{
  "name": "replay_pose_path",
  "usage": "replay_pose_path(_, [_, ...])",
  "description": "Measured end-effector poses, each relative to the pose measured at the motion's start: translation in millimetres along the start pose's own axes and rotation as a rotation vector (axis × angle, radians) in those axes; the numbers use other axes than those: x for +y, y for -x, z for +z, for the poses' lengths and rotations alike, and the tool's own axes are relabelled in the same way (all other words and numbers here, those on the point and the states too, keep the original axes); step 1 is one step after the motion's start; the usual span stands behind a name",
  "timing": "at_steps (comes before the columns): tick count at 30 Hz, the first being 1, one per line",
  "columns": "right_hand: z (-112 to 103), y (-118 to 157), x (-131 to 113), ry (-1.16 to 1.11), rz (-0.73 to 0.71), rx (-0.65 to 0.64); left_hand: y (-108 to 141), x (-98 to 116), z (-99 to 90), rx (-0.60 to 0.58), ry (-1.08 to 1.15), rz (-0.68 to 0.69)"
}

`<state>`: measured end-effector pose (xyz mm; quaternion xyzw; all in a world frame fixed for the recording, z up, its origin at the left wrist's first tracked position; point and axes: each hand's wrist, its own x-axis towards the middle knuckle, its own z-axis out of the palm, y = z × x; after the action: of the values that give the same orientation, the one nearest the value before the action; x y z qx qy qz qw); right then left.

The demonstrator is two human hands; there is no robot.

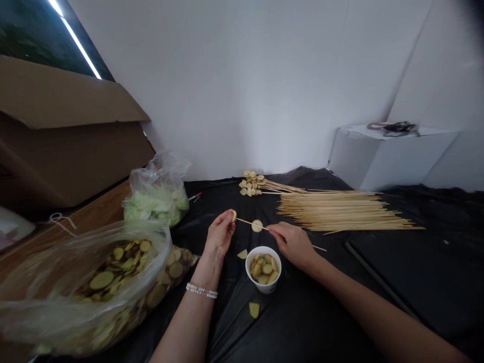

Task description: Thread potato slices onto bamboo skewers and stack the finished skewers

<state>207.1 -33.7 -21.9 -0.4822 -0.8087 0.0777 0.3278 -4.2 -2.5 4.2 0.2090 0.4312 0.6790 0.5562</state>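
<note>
Pinched in my left hand (221, 232) is a round pale slice (234, 216). My right hand (293, 242) is closed on a thin wooden skewer (249, 222), whose tip meets the slice and whose other end sticks out past the hand. Beneath the skewer, another round slice (257, 226) lies on the black sheet. A white cup (266, 287) full of slices stands between my forearms. One cut piece (242, 254) lies left of the cup and another (254, 310) in front of it.
Several skewers with slices on their ends (251, 184) lie by the wall, beside a wide pile of bare skewers (340, 209). At left are an open bag of slices (113, 272), a bag of pale green pieces (157, 201) and a cardboard box (68, 156). A white box (378, 156) stands back right.
</note>
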Motion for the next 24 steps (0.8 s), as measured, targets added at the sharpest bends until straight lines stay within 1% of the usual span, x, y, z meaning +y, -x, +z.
replay_pose_path(8, [-1,1,-5,0.066,0.015,-0.016,0,-6,-0.7,0.006,-0.101,0.131])
replay_pose_path(16, [1,1,-4,0.08,0.037,-0.026,2,-11,1.1,0.019,-0.125,0.144])
replay_pose_path(18, [1,1,-3,0.077,0.034,-0.026,3,-11,2.1,0.017,-0.111,0.124])
replay_pose_path(24, [2,0,-2,0.068,0.036,-0.02,4,-8,2.1,0.0,-0.052,-0.024])
